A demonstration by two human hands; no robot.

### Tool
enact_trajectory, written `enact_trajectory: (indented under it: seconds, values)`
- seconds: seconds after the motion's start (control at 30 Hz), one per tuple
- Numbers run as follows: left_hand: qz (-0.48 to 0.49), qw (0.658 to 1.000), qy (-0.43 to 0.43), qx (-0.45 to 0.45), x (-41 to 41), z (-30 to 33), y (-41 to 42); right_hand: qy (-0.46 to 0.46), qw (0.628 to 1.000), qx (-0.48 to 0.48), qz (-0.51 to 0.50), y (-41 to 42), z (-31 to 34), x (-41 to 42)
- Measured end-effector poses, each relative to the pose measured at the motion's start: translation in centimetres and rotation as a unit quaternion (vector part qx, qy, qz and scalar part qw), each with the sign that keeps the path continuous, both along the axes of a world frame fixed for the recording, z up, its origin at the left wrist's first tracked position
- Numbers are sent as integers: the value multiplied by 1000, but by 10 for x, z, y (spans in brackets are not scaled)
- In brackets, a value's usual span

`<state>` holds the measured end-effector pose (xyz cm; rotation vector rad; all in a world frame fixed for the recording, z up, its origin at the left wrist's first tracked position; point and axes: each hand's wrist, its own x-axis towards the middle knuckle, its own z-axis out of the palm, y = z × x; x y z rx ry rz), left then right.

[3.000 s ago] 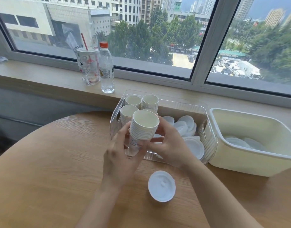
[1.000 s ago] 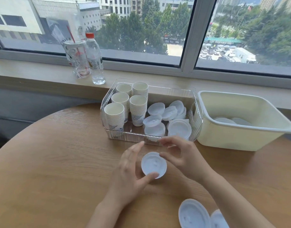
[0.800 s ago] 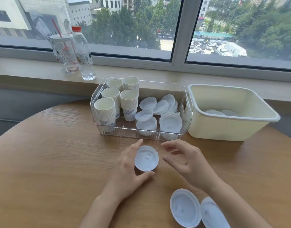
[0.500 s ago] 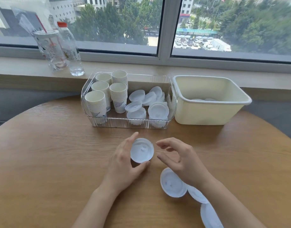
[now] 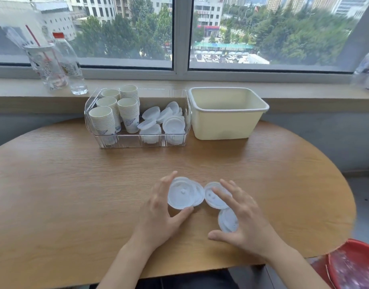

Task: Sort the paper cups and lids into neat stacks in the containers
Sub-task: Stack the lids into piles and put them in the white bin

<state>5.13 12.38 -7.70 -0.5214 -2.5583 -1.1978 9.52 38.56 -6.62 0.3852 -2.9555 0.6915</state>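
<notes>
We find no legible text. The water bottle (image 5: 69, 65) label, the print on the drink cup (image 5: 47, 66) and the paper cups' (image 5: 128, 114) blue marks are too blurred.

My left hand (image 5: 158, 213) cups a lid (image 5: 182, 192) on the desk (image 5: 75, 184), fingers (image 5: 167, 182) straight. Right hand (image 5: 246, 222) spread over two more lids (image 5: 210, 197). Clear bin (image 5: 137, 143) behind: cup stacks (image 5: 108, 117) left, loose lids right. Cream tub (image 5: 225, 126) beside it.

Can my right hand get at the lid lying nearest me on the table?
Probably yes. The right hand hovers open right over that lid, nothing lying between them; the left hand is off beside the other lids.
</notes>
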Motion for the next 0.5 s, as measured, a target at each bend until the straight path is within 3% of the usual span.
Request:
enact_trajectory:
  seconds: [0.17,0.5]
  values:
    - [4,1000,-9,-3,-10,-8,13,0,999,24,-23,4,-16,-5]
    - [32,999,-32,20,-91,-5,18,4,997,10,-76,-4,-17,-115]
